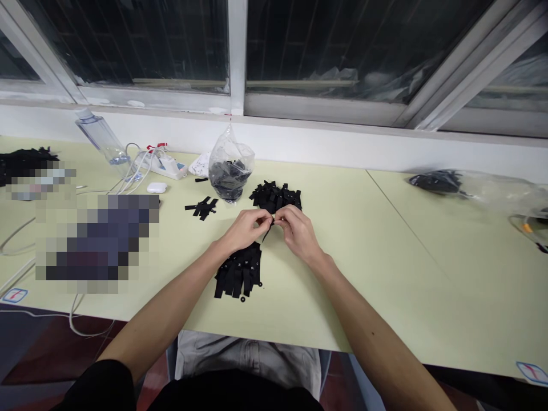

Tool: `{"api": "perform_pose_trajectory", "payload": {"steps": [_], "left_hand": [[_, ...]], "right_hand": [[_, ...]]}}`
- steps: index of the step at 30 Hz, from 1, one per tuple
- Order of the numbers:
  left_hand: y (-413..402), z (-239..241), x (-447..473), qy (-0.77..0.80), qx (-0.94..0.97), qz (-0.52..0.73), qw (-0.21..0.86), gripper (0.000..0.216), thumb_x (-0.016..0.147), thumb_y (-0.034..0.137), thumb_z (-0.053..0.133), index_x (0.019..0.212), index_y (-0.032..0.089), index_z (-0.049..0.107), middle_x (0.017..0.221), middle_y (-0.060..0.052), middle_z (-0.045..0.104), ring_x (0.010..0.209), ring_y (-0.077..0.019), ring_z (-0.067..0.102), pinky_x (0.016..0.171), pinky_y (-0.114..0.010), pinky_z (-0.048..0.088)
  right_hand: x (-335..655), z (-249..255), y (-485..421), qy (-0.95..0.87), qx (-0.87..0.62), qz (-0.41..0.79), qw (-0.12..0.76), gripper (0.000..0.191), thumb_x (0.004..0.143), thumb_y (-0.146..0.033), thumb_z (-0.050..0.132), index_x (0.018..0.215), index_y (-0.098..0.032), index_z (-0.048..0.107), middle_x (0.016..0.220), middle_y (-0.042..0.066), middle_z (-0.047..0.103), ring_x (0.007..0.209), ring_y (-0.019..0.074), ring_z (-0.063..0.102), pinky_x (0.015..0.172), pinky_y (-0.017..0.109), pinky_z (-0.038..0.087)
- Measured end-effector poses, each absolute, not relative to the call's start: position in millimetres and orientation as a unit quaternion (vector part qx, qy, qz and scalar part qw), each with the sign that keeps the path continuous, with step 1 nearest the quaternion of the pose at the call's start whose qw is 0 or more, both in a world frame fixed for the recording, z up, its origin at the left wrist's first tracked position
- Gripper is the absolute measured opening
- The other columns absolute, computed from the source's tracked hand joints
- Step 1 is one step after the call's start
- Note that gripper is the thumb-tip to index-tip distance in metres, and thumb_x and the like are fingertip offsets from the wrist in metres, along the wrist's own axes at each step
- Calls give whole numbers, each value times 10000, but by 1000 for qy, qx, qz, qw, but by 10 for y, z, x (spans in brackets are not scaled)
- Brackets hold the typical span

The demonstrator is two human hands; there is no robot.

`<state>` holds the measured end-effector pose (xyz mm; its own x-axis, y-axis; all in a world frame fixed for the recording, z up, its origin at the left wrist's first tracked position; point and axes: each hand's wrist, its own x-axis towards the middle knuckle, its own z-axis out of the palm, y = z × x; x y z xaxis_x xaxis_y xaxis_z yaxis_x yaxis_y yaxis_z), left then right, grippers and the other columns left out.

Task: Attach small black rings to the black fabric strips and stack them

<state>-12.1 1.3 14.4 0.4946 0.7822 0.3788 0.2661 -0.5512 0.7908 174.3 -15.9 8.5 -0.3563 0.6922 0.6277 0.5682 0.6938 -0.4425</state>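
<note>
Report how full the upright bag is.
Partly full: dark pieces sit in the bottom of the upright bag, while its top part looks clear.

From the wearer's place, the pale yellow table [385,245] carries a pile of black strips [238,274] at 12 o'clock, a farther black heap [274,194] and a clear bag [231,171] beyond, a white case [157,187] around 11, and a plastic bag [483,191] at 2.

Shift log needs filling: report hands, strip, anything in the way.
Left hand, right hand pinching black strip. Far strip pile just beyond hands. Plastic bag beyond, clear of hands.
</note>
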Motion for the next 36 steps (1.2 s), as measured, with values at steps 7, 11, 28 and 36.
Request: {"api": "perform_pose_trajectory", "payload": {"steps": [7, 11, 28, 36], "left_hand": [[17, 127, -104, 333, 770, 388, 383, 169, 886, 246, 469, 756, 165, 541, 727, 5, 523, 712, -128, 467, 670, -233, 387], [31, 91, -92, 341, 752, 391, 408, 179, 894, 264, 472, 782, 164, 570, 745, 0, 529, 743, -140, 486, 713, -242, 414], [92, 5, -41, 342, 694, 425, 469, 167, 915, 254, 476, 776, 173, 519, 690, 28, 458, 644, -109, 423, 616, -228, 337], [135, -30, -47, 347, 694, 417, 473, 214, 906, 272, 477, 740, 163, 558, 682, 10, 509, 664, -122, 478, 650, -243, 379]], "right_hand": [[1749, 92, -161, -835, -375, 54, 400, 140, 968, -115, 424, 922, -216, 511, 920, 83, 587, 876, 216, 546, 746, 361, 468], [1733, 91, -160, -845, -369, 35, 386, 163, 973, -106, 402, 927, -218, 512, 937, 90, 592, 900, 223, 547, 758, 371, 473], [1689, 16, -184, -857, -402, -36, 321, 229, 941, -44, 380, 959, -199, 549, 976, 90, 605, 936, 220, 545, 712, 335, 447], [1677, 5, -177, -847, -414, -34, 332, 174, 974, -113, 420, 968, -202, 569, 993, 84, 630, 947, 220, 567, 751, 340, 467]]}}
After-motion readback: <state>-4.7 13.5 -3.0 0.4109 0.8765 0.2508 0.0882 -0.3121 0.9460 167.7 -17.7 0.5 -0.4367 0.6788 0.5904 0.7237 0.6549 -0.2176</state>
